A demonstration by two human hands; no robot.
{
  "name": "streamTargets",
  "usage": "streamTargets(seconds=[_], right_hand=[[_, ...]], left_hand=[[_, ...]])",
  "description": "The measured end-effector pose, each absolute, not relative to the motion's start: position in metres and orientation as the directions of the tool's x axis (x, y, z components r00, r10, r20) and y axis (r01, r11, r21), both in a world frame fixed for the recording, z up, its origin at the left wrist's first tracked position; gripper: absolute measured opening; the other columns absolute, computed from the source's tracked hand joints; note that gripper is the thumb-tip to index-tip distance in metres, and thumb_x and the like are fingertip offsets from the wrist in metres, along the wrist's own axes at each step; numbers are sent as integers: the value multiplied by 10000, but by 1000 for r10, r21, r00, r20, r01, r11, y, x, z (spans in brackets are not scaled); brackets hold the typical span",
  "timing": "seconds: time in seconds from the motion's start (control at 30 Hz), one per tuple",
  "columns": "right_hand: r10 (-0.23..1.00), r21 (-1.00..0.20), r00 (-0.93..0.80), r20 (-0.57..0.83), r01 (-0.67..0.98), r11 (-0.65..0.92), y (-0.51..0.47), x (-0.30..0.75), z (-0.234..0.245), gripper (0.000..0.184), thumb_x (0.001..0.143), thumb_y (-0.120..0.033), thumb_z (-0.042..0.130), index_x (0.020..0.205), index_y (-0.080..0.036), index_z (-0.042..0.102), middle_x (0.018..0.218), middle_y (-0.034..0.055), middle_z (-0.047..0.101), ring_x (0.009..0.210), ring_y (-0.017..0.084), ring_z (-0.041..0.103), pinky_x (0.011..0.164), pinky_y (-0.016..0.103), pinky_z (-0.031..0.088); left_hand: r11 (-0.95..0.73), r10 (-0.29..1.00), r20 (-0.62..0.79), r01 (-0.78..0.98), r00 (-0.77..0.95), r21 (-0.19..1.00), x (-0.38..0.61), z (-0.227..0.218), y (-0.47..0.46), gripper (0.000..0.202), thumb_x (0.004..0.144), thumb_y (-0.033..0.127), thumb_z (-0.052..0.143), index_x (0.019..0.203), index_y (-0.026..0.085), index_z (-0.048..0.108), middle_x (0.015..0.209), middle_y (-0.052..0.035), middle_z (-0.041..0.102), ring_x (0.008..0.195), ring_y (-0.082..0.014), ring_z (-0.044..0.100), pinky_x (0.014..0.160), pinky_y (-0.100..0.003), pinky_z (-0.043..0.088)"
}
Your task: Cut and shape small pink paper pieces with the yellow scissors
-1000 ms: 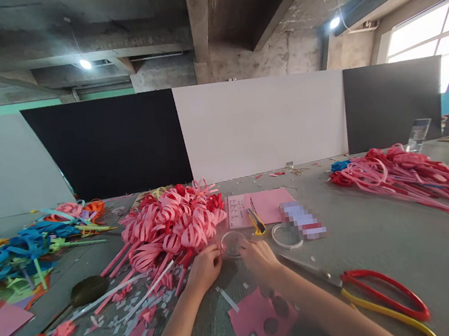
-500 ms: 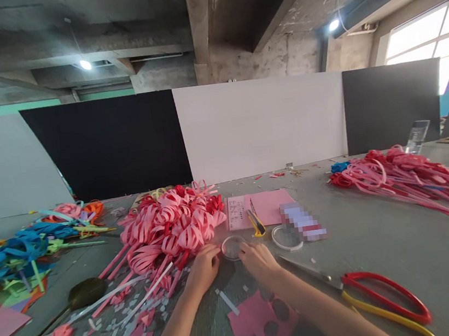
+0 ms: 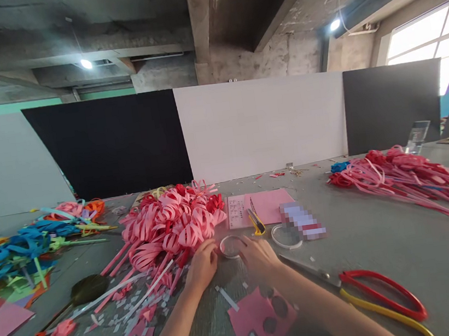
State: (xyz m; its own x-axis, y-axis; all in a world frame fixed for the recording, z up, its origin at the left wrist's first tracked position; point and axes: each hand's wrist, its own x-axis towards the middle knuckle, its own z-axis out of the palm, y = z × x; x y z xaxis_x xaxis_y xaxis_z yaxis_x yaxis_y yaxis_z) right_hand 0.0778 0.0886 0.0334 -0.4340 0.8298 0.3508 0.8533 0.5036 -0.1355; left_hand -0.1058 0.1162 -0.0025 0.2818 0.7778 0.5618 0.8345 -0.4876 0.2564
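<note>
Between my hands lies a ring-shaped roll of clear tape on the grey table. My right hand has its fingers closed at the roll's right edge, covering that side. On the other side, my left hand has its thumb and fingers pinched together close to the roll's left edge; what they hold, if anything, is too small to make out. A bunch of looped pink paper strips lies just beyond the left hand. Below the hands rests a pink paper sheet with round holes cut out.
Right of my hands are a second tape roll, a yellow utility knife on a pink booklet, and large scissors. Pink strips lie far right, blue strips left. Paper scraps litter the near left.
The tape roll has shifted slightly left between my hands. My left hand has moved a little left, and my right fingers have shifted slightly at the roll's edge.
</note>
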Motion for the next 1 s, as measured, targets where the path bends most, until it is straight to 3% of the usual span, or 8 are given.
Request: streamTargets(seconds=[0.13,0.27,0.37,0.47,0.63,0.73,0.83,1.0], right_hand=[[857,-289,-288,427,855,431,79,89,66,243,782,-281,378,971,-131,409,798,82,570,713,205,551,569,268,372],[858,-408,-245,452,798,443,59,105,87,127,810,-219,235,834,-186,355,656,0,501,593,150,502,534,238,371],[834,-520,-259,487,680,516,35,115,75,136,795,-190,225,693,-216,311,628,-18,455,601,137,473,556,236,379],[858,-577,-281,430,646,500,9,118,43,91,714,-129,305,684,-207,341,648,-6,473,609,139,472,555,242,395],[801,-439,-420,428,678,590,-23,111,-2,324,661,-140,478,984,-162,455,932,89,530,852,195,512,723,294,439],[776,-301,-471,420,734,609,-30,107,-12,299,665,-194,545,963,-176,520,985,106,537,954,247,491,804,341,420],[782,-256,-467,413,765,592,-30,108,-14,214,666,-237,571,875,-192,566,926,89,560,926,246,509,829,354,410],[797,-319,-448,404,748,582,-28,115,-12,150,658,-214,553,806,-198,573,924,76,547,906,212,506,829,319,412]], left_hand=[[-492,765,581,835,279,247,-106,-5,116,284,714,35,363,866,149,573,1010,-93,576,959,-186,541,848,-334,434],[-509,757,580,827,299,238,-104,2,112,316,720,20,337,904,143,563,1048,-101,554,1008,-187,508,873,-332,405],[-536,761,549,812,346,230,-97,22,106,317,747,41,324,934,141,561,1075,-103,540,1028,-182,490,889,-325,380],[-600,762,449,770,467,217,-85,51,92,274,764,89,354,883,179,584,996,-53,582,907,-149,548,802,-264,417],[-656,754,227,722,616,219,-68,73,51,219,663,151,511,845,210,618,903,-15,616,779,-154,582,709,-237,418],[-612,774,11,743,633,269,-72,66,27,296,689,137,467,936,237,596,990,-21,586,827,-168,578,722,-248,403],[-598,788,-18,772,616,217,-88,56,15,312,701,95,413,920,230,592,983,-38,575,871,-193,561,733,-272,393],[-492,871,23,868,491,67,-101,54,8,392,682,-9,291,855,177,590,901,-74,568,838,-206,551,716,-305,386]])
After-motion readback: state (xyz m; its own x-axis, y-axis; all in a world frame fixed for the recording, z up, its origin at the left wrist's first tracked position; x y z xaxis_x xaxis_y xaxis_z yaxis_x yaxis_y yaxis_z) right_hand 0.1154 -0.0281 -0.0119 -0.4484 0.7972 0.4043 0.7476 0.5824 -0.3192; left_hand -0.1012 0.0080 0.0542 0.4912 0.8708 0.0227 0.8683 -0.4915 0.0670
